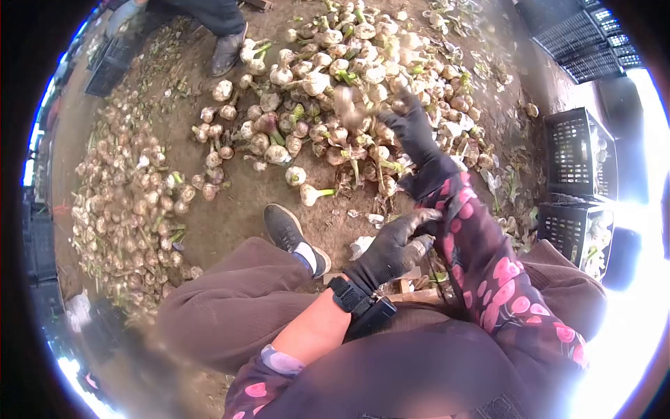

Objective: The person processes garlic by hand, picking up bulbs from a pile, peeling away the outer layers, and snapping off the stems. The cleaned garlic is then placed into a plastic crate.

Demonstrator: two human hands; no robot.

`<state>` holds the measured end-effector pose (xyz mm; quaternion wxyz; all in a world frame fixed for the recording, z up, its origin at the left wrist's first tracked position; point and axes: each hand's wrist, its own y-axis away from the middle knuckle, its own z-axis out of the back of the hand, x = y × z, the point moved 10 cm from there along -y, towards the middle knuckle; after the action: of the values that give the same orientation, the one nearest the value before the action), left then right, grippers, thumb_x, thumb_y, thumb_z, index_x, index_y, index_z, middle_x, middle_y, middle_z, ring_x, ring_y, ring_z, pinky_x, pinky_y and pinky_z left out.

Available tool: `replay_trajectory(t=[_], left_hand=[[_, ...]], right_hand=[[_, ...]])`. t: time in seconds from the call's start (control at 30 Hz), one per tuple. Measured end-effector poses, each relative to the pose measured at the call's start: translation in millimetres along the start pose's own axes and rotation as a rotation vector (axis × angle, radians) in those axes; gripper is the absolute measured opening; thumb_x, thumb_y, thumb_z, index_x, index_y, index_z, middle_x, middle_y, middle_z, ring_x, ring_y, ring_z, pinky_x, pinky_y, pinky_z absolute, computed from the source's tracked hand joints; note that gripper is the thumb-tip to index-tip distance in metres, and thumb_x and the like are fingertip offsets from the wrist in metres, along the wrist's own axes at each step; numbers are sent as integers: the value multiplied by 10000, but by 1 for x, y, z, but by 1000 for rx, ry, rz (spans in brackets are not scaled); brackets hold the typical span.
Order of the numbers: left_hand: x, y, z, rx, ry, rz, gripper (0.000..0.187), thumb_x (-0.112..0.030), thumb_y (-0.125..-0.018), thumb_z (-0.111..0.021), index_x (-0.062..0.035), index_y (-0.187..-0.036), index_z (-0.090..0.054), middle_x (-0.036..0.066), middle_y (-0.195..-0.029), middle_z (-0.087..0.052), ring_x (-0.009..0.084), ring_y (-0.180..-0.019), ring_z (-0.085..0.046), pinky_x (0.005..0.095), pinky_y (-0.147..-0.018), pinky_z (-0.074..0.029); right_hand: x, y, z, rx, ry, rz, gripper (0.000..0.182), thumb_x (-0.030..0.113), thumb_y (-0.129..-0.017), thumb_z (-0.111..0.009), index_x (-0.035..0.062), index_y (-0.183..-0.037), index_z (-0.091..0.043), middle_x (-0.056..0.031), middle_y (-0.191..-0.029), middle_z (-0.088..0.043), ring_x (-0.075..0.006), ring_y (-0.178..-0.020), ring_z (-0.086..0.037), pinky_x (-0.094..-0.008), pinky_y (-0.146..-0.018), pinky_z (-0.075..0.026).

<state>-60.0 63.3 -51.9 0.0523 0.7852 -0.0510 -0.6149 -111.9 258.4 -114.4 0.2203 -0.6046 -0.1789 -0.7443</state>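
My right hand (412, 129), in a dark glove, reaches over the large pile of garlic bulbs (373, 72) with its fingers apart and nothing held. A motion-blurred bulb (347, 105) is just left of its fingertips, apart from them. Near my lap, my left hand (391, 253), also in a dark glove, is closed beside my right sleeve; what it holds is too dark to make out. Loose bulbs with cut stems, such as one with a green stem (310, 195), lie on the soil in front of my shoe (285, 230).
Another garlic heap (129, 209) spreads along the left. Black crates with bulbs stand at the right, one (571, 150) behind another (558, 227). More crates (579, 42) are stacked at the upper right. At the upper left is another person's shoe (229, 54) near a dark crate (112, 66).
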Motion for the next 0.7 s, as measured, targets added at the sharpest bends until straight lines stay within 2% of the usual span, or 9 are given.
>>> replay_trajectory(t=[0.07, 0.1, 0.17, 0.23, 0.3, 0.4, 0.5, 0.57, 0.7], left_hand=[[0, 2, -14, 143, -111, 84, 392, -10, -851, -539, 3, -1239, -485, 112, -1129, -585, 184, -1040, -550, 309, -914, -432], [0, 2, -14, 143, -110, 83, 392, -10, -851, -539, 3, -1239, -485, 112, -1129, -585, 184, -1040, -550, 309, -914, -432], [3, 5, -27, 260, -192, 74, 404, -56, -854, -556, 2, -1245, -477, 146, -1154, -578, 220, -1038, -563, 325, -917, -433], [0, 3, -25, 221, -247, -2, 356, -100, -850, -574, -4, -1188, -517, 158, -1078, -609, 238, -973, -594, 352, -869, -455], [20, 5, -17, 232, -313, 226, 268, -129, -850, -571, -4, -1087, -566, 171, -973, -632, 268, -897, -620, 367, -806, -472], [34, 9, 13, 68, -567, 282, 243, -130, -830, -552, -4, -1036, -582, 196, -933, -632, 303, -874, -624, 371, -780, -474], [40, 15, 1, 179, -554, 178, 312, -118, -822, -549, -8, -1114, -550, 198, -992, -617, 305, -914, -610, 375, -798, -468], [24, 12, -10, 222, -490, 15, 353, -111, -818, -549, -9, -1156, -529, 200, -1031, -606, 307, -942, -600, 377, -812, -465], [35, 14, -20, 331, -577, 123, 455, -98, -809, -566, -9, -1242, -462, 201, -1098, -580, 320, -1010, -572, 374, -858, -454]], right_hand=[[37, 3, 28, -183, 653, 366, 637, 206, -763, -718, 28, -1305, -436, -227, -1135, -554, -300, -915, -609, -353, -745, -505], [31, 9, 27, -183, 654, 366, 637, 206, -763, -718, 28, -1305, -436, -227, -1135, -554, -300, -915, -609, -353, -745, -505], [-26, 38, -20, 334, 450, -93, 580, 201, -755, -710, 17, -1251, -471, -224, -1130, -549, -348, -985, -576, -380, -822, -478], [-28, 82, -70, 579, 381, -224, 569, 220, -738, -714, 3, -1212, -487, -213, -1155, -544, -337, -1056, -550, -389, -904, -447], [-36, 101, -114, 544, 606, 221, 590, 254, -717, -729, 10, -1201, -495, -220, -1224, -504, -352, -1151, -492, -412, -953, -428], [-90, 124, -137, 751, 888, 26, 765, 372, -674, -758, 0, -1267, -450, -251, -1391, -332, -425, -1276, -338, -476, -1034, -340], [-115, 167, -135, 679, 1236, 504, 624, 312, -731, -653, 100, -1293, -484, -189, -1391, -379, -392, -1222, -415, -469, -954, -384], [-151, 203, -121, 1126, 1207, 279, 469, 287, -777, -589, 153, -1226, -563, -139, -1319, -474, -343, -1097, -531, -436, -840, -439], [-170, 244, -54, 1421, 1079, -24, 377, 256, -773, -594, 130, -1128, -586, -154, -1174, -530, -340, -1030, -561, -447, -807, -459]])
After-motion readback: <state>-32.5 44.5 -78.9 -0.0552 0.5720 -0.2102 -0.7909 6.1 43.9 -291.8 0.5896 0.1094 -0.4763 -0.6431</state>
